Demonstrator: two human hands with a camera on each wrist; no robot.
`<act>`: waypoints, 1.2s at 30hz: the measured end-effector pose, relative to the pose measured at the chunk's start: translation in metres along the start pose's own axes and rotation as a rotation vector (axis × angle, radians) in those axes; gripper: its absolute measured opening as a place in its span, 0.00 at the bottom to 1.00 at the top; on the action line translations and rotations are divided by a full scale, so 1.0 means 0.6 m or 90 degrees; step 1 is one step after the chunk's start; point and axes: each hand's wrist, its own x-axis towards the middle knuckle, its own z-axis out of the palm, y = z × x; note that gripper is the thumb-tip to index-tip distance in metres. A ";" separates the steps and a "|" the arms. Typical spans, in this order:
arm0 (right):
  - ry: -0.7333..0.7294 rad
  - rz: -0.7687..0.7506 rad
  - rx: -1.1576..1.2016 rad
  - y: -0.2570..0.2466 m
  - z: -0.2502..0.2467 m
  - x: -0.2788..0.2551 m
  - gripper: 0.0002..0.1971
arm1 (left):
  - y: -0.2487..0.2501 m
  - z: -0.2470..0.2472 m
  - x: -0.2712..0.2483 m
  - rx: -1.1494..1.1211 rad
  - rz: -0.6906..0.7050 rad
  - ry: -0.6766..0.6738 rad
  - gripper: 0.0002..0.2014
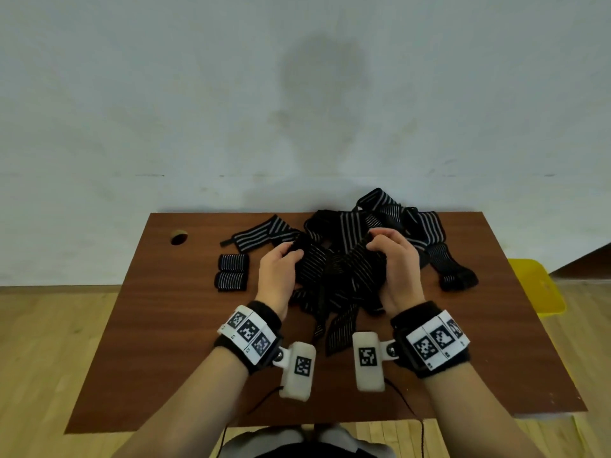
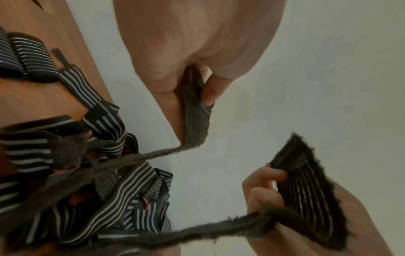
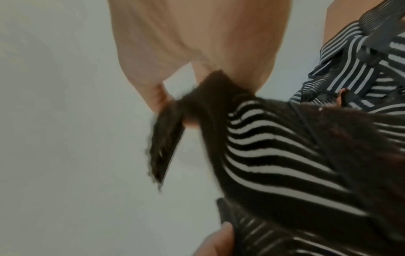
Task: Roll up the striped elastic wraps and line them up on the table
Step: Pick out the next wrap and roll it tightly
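The held wrap (image 1: 334,269), a black elastic band with thin pale stripes, hangs above the middle of the table (image 1: 165,342), its upper span running left to right between both hands and its loose tails drooping toward the near edge. The left hand (image 1: 277,276) grasps one end, fingers curled round the band; the left wrist view shows the strap pinched between thumb and fingers (image 2: 215,86). The right hand (image 1: 393,262) grasps the other end, fingers closed over the folded fabric. Directly behind the hands, a tangled heap of unrolled wraps (image 1: 390,219) covers the far centre of the table, one corner overhanging the far edge by the wall (image 1: 198,110). One flat wrap (image 1: 258,234) extends leftward from the heap. Two finished rolls (image 1: 232,272) lie side by side left of the left hand, long axes left to right, touching. Bare tabletop lies to the left, right and near side. A yellow stool (image 1: 542,289) stands past the right edge.
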 end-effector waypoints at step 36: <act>-0.057 -0.109 -0.121 -0.016 0.001 -0.026 0.06 | 0.026 0.021 -0.020 0.091 0.258 -0.225 0.14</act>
